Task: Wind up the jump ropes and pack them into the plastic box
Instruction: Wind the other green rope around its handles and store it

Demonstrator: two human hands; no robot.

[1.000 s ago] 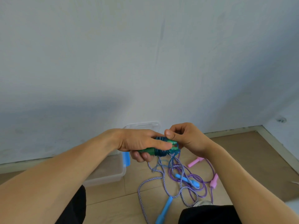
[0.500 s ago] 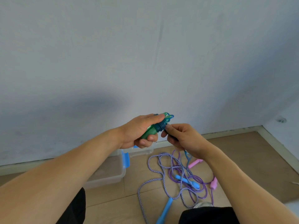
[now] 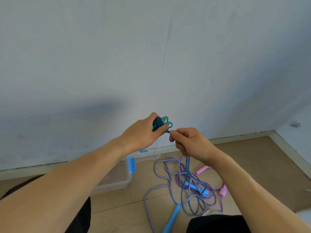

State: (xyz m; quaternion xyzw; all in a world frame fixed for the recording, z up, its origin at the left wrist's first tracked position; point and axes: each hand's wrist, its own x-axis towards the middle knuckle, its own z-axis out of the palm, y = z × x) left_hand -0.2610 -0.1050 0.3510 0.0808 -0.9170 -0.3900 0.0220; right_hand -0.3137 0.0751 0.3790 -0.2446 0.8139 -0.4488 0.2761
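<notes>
Box (image 3: pixel 117 180) sits on the floor at 7 o'clock of the hands. Left hand (image 3: pixel 143 135) curls round the green handles (image 3: pixel 160 122), cord-wound. Right hand (image 3: pixel 190 142), at its 4 o'clock, pinches the blue cord (image 3: pixel 168 131). 2 ropes (image 3: pixel 185 182) lie tangled at 6.

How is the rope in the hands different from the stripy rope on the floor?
The blue rope is wound in tight turns around green handles, held up by the left hand while the right hand pinches its free end; the striped rope lies loose in wide loops on the floor.
The blue rope is one plain colour; the striped rope is white and purple, with light blue handles.
Neither is in the plastic box yet.
</notes>
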